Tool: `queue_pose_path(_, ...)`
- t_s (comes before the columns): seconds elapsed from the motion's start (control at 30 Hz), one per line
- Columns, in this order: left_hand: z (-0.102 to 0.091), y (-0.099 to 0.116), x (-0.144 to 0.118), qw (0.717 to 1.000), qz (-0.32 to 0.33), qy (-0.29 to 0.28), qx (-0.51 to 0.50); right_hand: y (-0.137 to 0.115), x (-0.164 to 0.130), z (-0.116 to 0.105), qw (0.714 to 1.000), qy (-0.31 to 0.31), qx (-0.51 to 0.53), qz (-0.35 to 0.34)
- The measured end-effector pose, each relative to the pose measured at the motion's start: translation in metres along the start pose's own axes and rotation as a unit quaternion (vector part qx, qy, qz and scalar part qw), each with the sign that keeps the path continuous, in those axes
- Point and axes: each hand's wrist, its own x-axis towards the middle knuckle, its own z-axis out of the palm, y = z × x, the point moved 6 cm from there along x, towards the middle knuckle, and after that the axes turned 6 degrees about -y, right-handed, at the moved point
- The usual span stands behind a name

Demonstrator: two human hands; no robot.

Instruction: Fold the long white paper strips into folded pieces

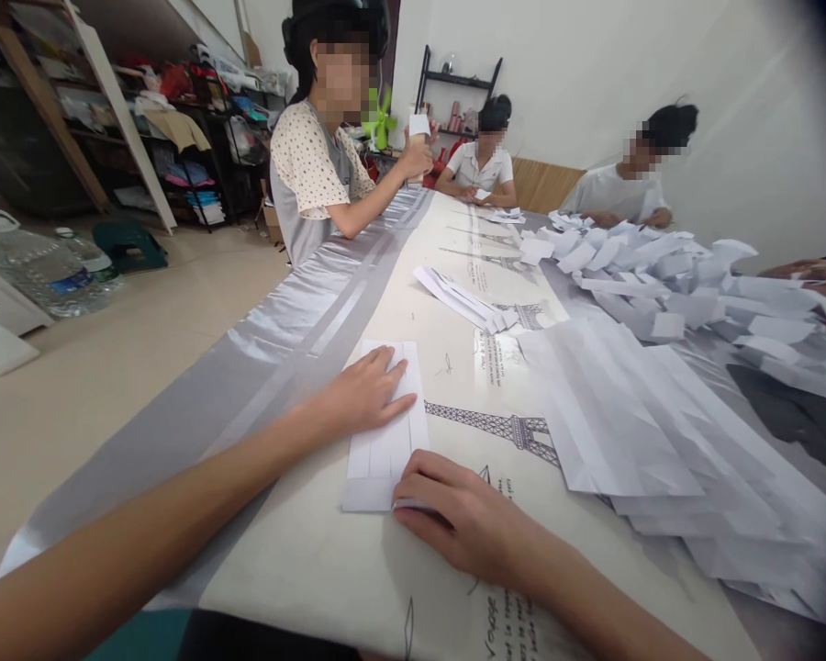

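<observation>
While your left hand (364, 393) presses flat on one folded paper sheet (385, 427), your right hand (464, 519) pinches its near corner, seemingly; one loose sheet pile (633, 431) lies right of both hands.

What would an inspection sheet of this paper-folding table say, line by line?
Surface: long table under a cloth printed with Eiffel towers.
Job's things: white creased sheet, lying flat.
Clutter: spread of flat sheets; small stack; heap of folded pieces.
Hands: left hand pressed flat on the sheet; right hand pinching its near corner.
Cables: nothing seen.
Surroundings: three other people seated at the table; shelves of goods; water bottle on the floor.
</observation>
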Motion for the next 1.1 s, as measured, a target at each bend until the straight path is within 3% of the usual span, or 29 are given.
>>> queue_pose_path(0.37, -0.0021, 0.0015, -0.0013, 1.000, 0.013, 0.016, -0.012, -0.0018, 0.0023, 0.0011, 0.998, -0.031, -0.051, 0.017)
queue_pose_path(0.8, -0.0052, 0.0044, -0.0008, 1.000, 0.009, 0.001, 0.024, 0.0009, 0.0032, 0.0013, 0.999, -0.029, -0.034, 0.013)
queue_pose_path(1.1, -0.0041, 0.0043, -0.0013, 1.000, 0.014, 0.007, 0.015, 0.0008, 0.0073, -0.0003, 0.995, -0.073, -0.006, 0.068)
